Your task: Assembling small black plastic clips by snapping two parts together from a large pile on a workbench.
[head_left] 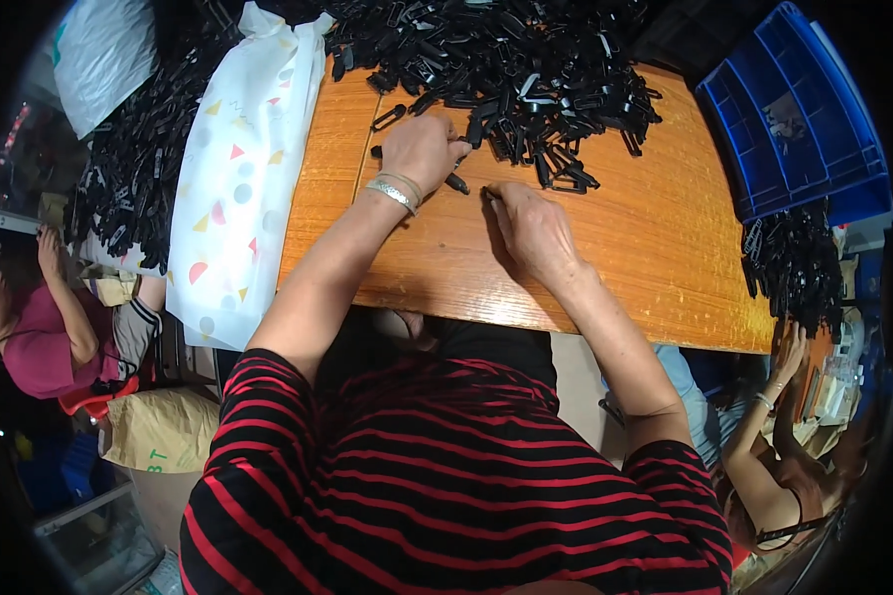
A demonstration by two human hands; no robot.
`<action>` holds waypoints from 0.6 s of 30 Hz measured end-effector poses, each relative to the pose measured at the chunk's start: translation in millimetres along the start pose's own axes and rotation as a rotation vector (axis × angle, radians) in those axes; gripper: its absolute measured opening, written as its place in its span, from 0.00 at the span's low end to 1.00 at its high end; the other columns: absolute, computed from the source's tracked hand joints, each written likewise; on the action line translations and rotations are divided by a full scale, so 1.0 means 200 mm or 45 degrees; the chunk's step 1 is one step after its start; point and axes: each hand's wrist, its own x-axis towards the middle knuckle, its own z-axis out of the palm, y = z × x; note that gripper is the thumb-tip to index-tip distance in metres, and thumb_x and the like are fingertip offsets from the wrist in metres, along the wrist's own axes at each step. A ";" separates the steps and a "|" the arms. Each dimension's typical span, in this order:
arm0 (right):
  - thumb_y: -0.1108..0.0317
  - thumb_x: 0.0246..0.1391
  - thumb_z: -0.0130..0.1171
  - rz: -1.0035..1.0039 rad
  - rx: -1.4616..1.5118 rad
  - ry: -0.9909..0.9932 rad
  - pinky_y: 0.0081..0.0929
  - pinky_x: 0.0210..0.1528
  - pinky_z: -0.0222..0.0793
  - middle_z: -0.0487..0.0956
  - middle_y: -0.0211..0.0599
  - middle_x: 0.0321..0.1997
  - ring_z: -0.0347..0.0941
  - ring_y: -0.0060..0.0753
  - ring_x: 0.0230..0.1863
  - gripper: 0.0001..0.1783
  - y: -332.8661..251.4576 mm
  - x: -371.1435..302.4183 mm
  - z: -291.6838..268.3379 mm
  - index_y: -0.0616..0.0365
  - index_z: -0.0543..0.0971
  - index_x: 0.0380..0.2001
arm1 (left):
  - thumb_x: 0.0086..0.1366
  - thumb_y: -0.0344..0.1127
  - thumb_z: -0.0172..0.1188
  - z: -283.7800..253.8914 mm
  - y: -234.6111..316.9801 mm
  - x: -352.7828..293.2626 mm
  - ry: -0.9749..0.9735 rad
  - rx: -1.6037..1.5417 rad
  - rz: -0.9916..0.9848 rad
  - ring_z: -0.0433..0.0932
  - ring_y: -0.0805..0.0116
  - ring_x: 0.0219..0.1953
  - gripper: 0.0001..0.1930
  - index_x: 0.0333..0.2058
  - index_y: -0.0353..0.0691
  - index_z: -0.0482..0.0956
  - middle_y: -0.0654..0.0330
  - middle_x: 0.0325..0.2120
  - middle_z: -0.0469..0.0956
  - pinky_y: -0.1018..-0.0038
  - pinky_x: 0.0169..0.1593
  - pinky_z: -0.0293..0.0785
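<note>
Tabletop [665, 258] glossy and grain-streaked on my feed, and I'm following the left hand [422, 157] just short of a heap of slim black pieces [506, 79], thumb and fingers drawn together. Right hand [534, 226] sits lower and to the right, fingers curled inward; the fingertips are too small and dark for me to tell what, if anything, either one grips. Here's the relation that counts: one loose black piece [456, 183] lies on the wood between the hands, long axis slanting down toward the right one, yet closer to the left. Beside the left hand, a looped piece [389, 117] shows a hollow, elongated frame. Heap looks like hard, shiny plastic, all tangled; a soft white sheet [228, 188] with coloured shapes hangs left, a rigid blue bin [843, 188] stands right
</note>
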 end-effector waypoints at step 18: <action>0.71 0.51 0.65 0.174 0.012 -0.095 0.34 0.33 0.73 0.76 0.44 0.34 0.77 0.46 0.32 0.12 -0.03 0.00 -0.09 0.66 0.77 0.38 | 0.56 0.28 0.65 -0.05 -0.12 -0.21 -0.034 -0.539 0.069 0.80 0.66 0.31 0.15 0.43 0.32 0.78 0.58 0.30 0.81 0.73 0.38 0.76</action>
